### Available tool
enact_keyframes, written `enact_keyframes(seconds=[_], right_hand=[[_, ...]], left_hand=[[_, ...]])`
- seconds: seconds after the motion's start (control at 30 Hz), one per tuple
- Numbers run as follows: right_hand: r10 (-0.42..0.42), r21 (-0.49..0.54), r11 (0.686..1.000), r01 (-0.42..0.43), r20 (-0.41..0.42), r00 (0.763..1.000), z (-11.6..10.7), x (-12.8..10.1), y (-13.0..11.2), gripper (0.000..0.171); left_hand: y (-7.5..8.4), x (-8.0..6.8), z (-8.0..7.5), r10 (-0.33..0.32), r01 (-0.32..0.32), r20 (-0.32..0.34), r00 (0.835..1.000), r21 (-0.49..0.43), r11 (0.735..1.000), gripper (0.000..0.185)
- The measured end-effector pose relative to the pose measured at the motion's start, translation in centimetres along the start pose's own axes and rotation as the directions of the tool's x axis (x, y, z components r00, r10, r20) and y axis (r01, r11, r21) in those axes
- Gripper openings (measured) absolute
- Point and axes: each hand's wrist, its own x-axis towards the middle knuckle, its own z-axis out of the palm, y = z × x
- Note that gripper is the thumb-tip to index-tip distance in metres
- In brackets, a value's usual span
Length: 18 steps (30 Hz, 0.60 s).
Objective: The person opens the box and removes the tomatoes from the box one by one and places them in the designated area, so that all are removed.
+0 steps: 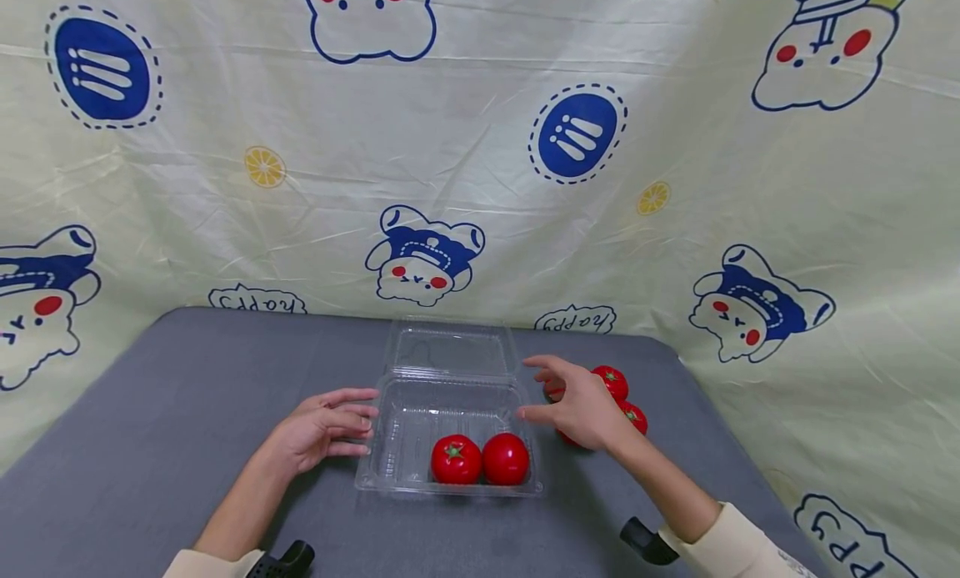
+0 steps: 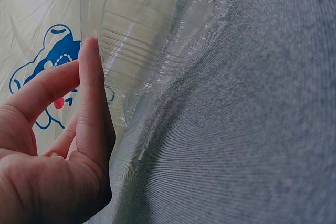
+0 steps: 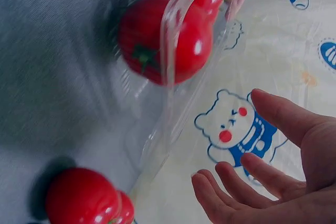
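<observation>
A clear plastic clamshell box (image 1: 405,444) lies with its lid (image 1: 450,350) folded back on the grey table. Two red tomatoes, a left one (image 1: 456,459) and a right one (image 1: 506,459), sit side by side at its near right. My left hand (image 1: 330,432) is at the box's left wall, fingers extended, fingertips right at the rim. My right hand (image 1: 581,403) hovers past the box's right edge with thumb and fingers spread and nothing between them. Behind it, partly hidden, are several more tomatoes (image 1: 611,383). The right wrist view shows a tomato (image 3: 79,198) outside the box.
The grey cloth-covered table (image 1: 187,411) ends at a pale curtain (image 1: 480,144) printed with blue bears and orange slices. Dark wrist straps with camera mounts (image 1: 648,541) sit on both forearms below the hands.
</observation>
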Motion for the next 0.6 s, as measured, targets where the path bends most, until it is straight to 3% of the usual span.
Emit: enact_keyframes(seconds=[0.33, 0.6], right_hand=[[-0.053, 0.099, 0.994, 0.039, 0.152, 0.987, 2.0, 0.3, -2.0, 0.069], [-0.184, 0.142, 0.979, 0.147, 0.297, 0.937, 3.1, 0.8, -2.7, 0.07]], left_hand=[[0.2, -0.1, 0.2, -0.012, 0.012, -0.019, 1.0, 0.003, 1.0, 0.062], [0.2, -0.1, 0.1, -0.009, 0.009, 0.0, 1.0, -0.014, 1.0, 0.06]])
